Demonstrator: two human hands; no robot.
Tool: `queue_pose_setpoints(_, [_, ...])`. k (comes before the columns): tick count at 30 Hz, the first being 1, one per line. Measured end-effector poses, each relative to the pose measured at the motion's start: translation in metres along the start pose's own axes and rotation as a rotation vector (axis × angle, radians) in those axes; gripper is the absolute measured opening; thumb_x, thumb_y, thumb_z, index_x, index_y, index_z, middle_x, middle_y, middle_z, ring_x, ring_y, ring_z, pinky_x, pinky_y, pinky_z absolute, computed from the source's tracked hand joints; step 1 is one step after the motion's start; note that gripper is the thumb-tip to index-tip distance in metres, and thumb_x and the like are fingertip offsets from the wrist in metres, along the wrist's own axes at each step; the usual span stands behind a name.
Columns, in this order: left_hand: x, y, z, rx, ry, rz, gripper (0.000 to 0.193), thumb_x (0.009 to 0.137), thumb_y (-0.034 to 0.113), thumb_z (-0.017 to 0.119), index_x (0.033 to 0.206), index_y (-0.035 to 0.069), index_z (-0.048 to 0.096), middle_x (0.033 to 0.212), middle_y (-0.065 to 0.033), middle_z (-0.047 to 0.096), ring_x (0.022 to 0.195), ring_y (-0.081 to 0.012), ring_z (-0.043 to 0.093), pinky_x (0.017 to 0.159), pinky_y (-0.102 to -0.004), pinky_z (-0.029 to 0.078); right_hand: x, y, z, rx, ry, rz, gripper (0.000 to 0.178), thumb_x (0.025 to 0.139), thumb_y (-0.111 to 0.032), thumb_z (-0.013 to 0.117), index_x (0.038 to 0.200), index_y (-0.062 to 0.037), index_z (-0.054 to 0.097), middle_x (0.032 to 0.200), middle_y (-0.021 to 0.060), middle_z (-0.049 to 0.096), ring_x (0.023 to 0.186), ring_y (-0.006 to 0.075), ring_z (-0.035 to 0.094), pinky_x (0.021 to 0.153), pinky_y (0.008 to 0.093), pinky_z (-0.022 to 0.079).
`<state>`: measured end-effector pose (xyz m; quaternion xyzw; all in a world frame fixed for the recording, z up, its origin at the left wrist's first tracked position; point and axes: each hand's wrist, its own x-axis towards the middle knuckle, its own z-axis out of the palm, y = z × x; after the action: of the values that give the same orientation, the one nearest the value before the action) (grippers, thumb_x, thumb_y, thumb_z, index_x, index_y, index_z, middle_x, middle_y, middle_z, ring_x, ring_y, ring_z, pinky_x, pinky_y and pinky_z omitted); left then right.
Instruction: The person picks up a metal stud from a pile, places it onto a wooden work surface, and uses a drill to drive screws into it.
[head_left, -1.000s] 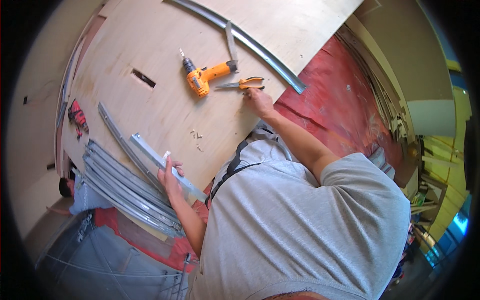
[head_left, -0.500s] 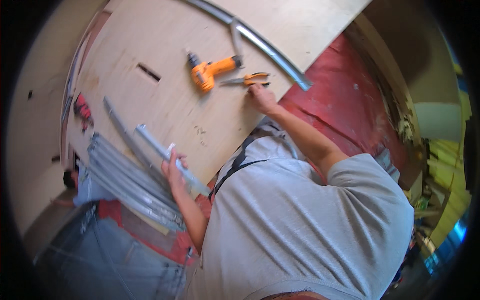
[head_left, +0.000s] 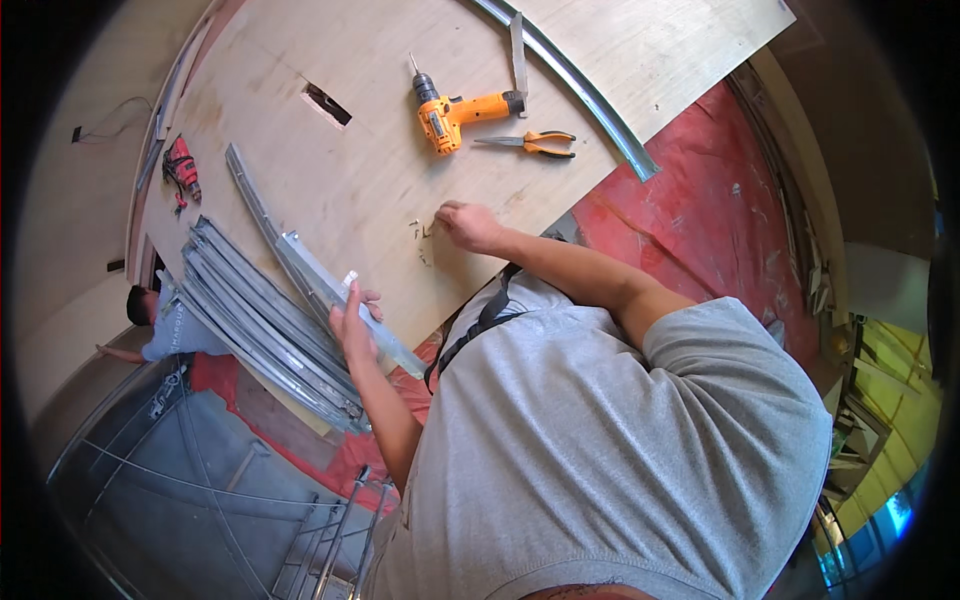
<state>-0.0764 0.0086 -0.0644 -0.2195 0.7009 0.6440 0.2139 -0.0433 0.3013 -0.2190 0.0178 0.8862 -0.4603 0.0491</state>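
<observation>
- On the plywood sheet [head_left: 370, 190], just left of the right hand [head_left: 468, 226], small fasteners [head_left: 427, 232] lie scattered; that hand is clearly the nearer one.
- Right hand: finger ends drawn together; whether they pinch a fastener, I cannot tell.
- Left hand [head_left: 352, 325]: wrapped around a metal channel [head_left: 312, 270], below and left of the fasteners; the channel's long axis runs diagonally, far end up-left, near end toward the waist.
- Farther up the board, apart from both hands: orange drill [head_left: 440, 125], pliers [head_left: 527, 142].

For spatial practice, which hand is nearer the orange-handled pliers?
Right. In view, the right hand is below and left of the pliers; the left hand is much farther that way.
</observation>
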Motion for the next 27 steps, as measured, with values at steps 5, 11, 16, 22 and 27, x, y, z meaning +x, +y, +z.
queue_pose_setpoints(5, [-0.005,-0.005,-0.020,-0.041,0.061,-0.008,0.036,0.105,0.030,0.076,0.121,0.001,0.063,0.085,-0.0123,0.072,0.056,-0.0139,0.060,0.051,-0.0292,0.046,-0.002,0.039,-0.086,-0.391,0.557,-0.043,0.022,0.093,-0.017,0.073,0.114,-0.0130,0.074,0.123,0.0093,0.072,0.116,0.0331,0.069,0.094,0.0486,0.057])
queue_pose_setpoints(11, [-0.001,-0.019,-0.026,-0.046,0.053,-0.012,0.033,0.105,0.030,0.076,0.117,0.001,0.064,0.084,-0.0118,0.071,0.057,-0.0141,0.060,0.051,-0.0308,0.047,-0.019,0.087,-0.189,-0.703,0.190,0.174,0.034,0.085,-0.026,0.077,0.117,-0.0123,0.077,0.124,0.0130,0.070,0.123,0.0328,0.064,0.097,0.0466,0.055])
queue_pose_setpoints(16, [-0.001,-0.016,-0.030,-0.040,0.057,-0.002,0.030,0.106,0.030,0.075,0.111,0.003,0.064,0.084,-0.0100,0.070,0.059,-0.0137,0.060,0.054,-0.0303,0.048,-0.035,0.067,-0.192,-0.471,0.116,0.191,0.040,0.084,-0.033,0.080,0.117,-0.0092,0.078,0.119,0.0132,0.069,0.119,0.0350,0.065,0.098,0.0441,0.056])
queue_pose_setpoints(22, [-0.002,-0.022,-0.030,-0.040,0.063,-0.003,0.030,0.107,0.033,0.074,0.107,0.003,0.065,0.082,-0.0081,0.069,0.062,-0.0141,0.062,0.056,-0.0308,0.050,-0.061,0.079,-0.146,-0.514,0.315,0.184,0.037,0.089,-0.032,0.079,0.120,-0.0118,0.076,0.125,0.0124,0.069,0.119,0.0341,0.065,0.103,0.0497,0.052])
queue_pose_setpoints(27, [0.011,-0.018,-0.022,-0.121,0.014,0.024,0.033,0.108,0.035,0.072,0.102,0.002,0.068,0.081,-0.0079,0.070,0.065,-0.0176,0.065,0.059,-0.0337,0.052,-0.047,0.037,-0.115,-0.262,0.346,0.107,0.050,0.084,-0.031,0.089,0.125,-0.0080,0.073,0.132,0.0192,0.070,0.124,0.0382,0.067,0.105,0.0494,0.054])
